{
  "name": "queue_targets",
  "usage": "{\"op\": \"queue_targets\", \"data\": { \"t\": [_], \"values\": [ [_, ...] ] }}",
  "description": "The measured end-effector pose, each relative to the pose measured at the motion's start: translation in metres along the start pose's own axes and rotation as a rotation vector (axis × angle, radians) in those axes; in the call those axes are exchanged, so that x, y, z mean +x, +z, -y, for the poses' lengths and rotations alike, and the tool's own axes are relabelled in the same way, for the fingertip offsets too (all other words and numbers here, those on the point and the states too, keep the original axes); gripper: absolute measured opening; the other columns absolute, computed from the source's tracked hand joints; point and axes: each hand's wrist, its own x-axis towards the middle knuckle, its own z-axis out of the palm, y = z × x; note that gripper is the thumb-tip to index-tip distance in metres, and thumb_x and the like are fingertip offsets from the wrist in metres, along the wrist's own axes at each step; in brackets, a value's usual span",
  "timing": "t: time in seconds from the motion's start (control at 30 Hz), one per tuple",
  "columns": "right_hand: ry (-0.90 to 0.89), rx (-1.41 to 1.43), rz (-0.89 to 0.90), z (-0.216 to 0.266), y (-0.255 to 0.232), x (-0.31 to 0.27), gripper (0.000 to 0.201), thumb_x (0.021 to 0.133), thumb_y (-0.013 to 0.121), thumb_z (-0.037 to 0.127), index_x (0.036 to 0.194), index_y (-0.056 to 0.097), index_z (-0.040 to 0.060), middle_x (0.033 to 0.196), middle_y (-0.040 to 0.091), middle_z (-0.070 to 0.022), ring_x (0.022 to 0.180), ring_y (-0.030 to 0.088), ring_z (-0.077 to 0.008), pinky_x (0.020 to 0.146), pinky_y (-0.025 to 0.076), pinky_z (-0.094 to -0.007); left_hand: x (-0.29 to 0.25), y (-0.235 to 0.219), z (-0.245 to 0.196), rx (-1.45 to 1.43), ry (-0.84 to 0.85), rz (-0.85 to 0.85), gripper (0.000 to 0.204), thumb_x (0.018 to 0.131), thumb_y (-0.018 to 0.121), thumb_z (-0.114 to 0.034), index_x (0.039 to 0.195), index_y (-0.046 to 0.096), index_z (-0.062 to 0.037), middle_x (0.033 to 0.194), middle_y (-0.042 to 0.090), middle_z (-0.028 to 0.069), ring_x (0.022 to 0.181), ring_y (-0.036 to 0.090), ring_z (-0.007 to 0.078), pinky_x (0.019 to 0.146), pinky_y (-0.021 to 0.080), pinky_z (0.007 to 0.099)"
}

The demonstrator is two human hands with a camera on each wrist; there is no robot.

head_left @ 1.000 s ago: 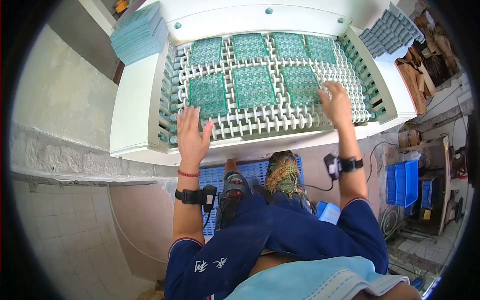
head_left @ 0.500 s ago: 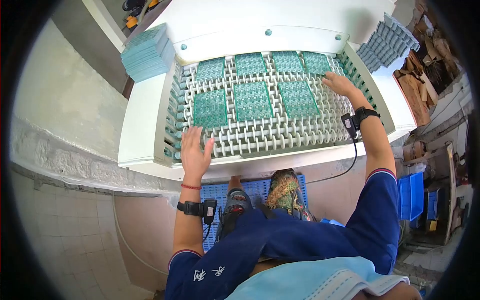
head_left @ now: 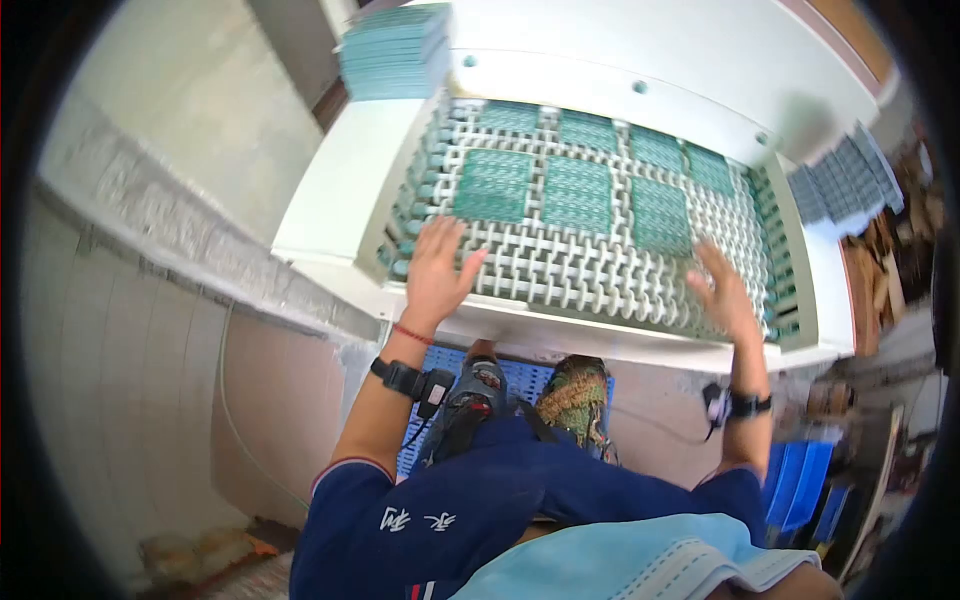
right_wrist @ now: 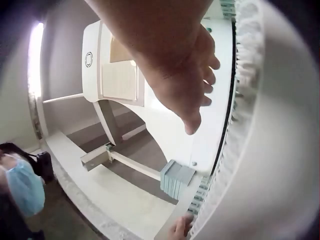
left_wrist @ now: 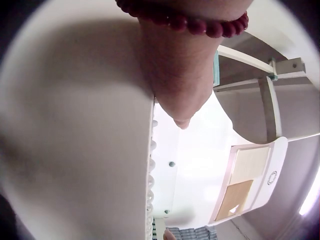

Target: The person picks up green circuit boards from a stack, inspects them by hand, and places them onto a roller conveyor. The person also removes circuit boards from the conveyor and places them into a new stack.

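Observation:
Green circuit boards lie in two rows on the white wheeled rollers (head_left: 585, 270) of a conveyor. The front row holds a left board (head_left: 494, 186), a middle board (head_left: 576, 193) and a right board (head_left: 661, 216). My left hand (head_left: 440, 275) has its fingers extended over the front left edge, close below the left board, and grips nothing. Over the front right rollers, my right hand (head_left: 727, 297) holds its fingers spread, with its fingertips near the right board's front corner. Both hands also show in their own wrist views, with no board in their grasp.
A stack of boards (head_left: 398, 55) stands on the machine's left ledge. Grey ridged stacked pieces (head_left: 845, 180) sit on the right ledge. The white front rail (head_left: 600, 333) runs before the rollers. Blue bins (head_left: 797, 485) are at the lower right.
My right hand reached to the back right board, then came back toward the front rollers. The left hand stays by the front left corner. The head view has turned, shifting the machine rightward.

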Motion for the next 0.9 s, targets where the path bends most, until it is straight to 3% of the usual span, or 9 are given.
{"op": "queue_targets", "data": {
  "t": [0.1, 0.33, 0.43, 0.6, 0.7, 0.8, 0.9],
  "values": [
    [-0.069, -0.042, -0.147, 0.029, 0.032, -0.024, 0.052, 0.085, 0.060, 0.030, 0.125, 0.047, -0.0014, 0.137, 0.039, -0.0207, 0.126, 0.037, -0.0377, 0.105, 0.030, -0.0430, 0.001, -0.004, -0.005, 0.019, -0.010, -0.010, 0.040, 0.082, 0.064, -0.027, 0.109, 0.058, 0.0012, 0.117, 0.055, 0.0227, 0.115, 0.048, 0.0379, 0.101, 0.034, 0.0438],
    [-0.047, -0.132, -0.517, 0.040, 0.080, -0.019, 0.040, 0.085, 0.061, 0.024, 0.116, 0.052, -0.0001, 0.127, 0.046, -0.0210, 0.124, 0.038, -0.0385, 0.104, 0.029, -0.0472, -0.003, 0.002, -0.001, 0.049, -0.053, 0.008, 0.045, 0.085, 0.059, -0.035, 0.110, 0.057, 0.0019, 0.120, 0.053, 0.0232, 0.119, 0.044, 0.0373, 0.104, 0.030, 0.0439],
    [-0.042, -0.110, -0.586, 0.036, 0.083, -0.022, 0.039, 0.084, 0.063, 0.022, 0.114, 0.053, 0.0001, 0.124, 0.048, -0.0206, 0.122, 0.040, -0.0394, 0.103, 0.030, -0.0482, -0.002, 0.002, -0.001, 0.025, -0.037, -0.028, 0.050, 0.084, 0.059, -0.038, 0.108, 0.057, 0.0058, 0.116, 0.054, 0.0252, 0.115, 0.046, 0.0389, 0.104, 0.029, 0.0458],
    [-0.051, -0.145, -0.622, 0.035, 0.086, -0.022, 0.034, 0.082, 0.064, 0.020, 0.108, 0.055, -0.0004, 0.117, 0.052, -0.0201, 0.119, 0.043, -0.0389, 0.101, 0.033, -0.0480, -0.005, 0.000, -0.003, 0.039, -0.047, -0.032, 0.045, 0.085, 0.060, -0.034, 0.109, 0.057, 0.0036, 0.119, 0.053, 0.0237, 0.117, 0.046, 0.0367, 0.102, 0.033, 0.0423],
    [-0.030, -0.133, -0.620, 0.037, 0.086, -0.024, 0.033, 0.082, 0.064, 0.019, 0.107, 0.056, -0.0003, 0.115, 0.053, -0.0196, 0.118, 0.044, -0.0386, 0.099, 0.035, -0.0469, -0.001, 0.005, -0.003, -0.139, -0.123, -0.065, 0.045, 0.084, 0.060, -0.035, 0.106, 0.058, 0.0045, 0.115, 0.055, 0.0239, 0.111, 0.050, 0.0371, 0.098, 0.037, 0.0402],
    [-0.035, -0.159, -0.669, 0.039, 0.088, -0.023, 0.030, 0.081, 0.065, 0.018, 0.103, 0.057, -0.0004, 0.112, 0.054, -0.0184, 0.115, 0.046, -0.0381, 0.096, 0.037, -0.0461, 0.050, -0.023, -0.039, -0.489, -0.339, -0.076, 0.048, 0.086, 0.058, -0.039, 0.104, 0.058, 0.0059, 0.110, 0.059, 0.0206, 0.104, 0.056, 0.0297, 0.089, 0.044, 0.0366],
    [-0.038, -0.131, -0.660, 0.035, 0.089, -0.026, 0.027, 0.080, 0.066, 0.017, 0.100, 0.058, -0.0003, 0.110, 0.055, -0.0182, 0.113, 0.048, -0.0375, 0.093, 0.038, -0.0454, 0.117, -0.033, -0.032, -1.137, -0.584, -0.062, 0.057, 0.088, 0.055, -0.042, 0.112, 0.051, 0.0093, 0.109, 0.058, 0.0200, 0.102, 0.057, 0.0265, 0.087, 0.046, 0.0389]
  ]
}}
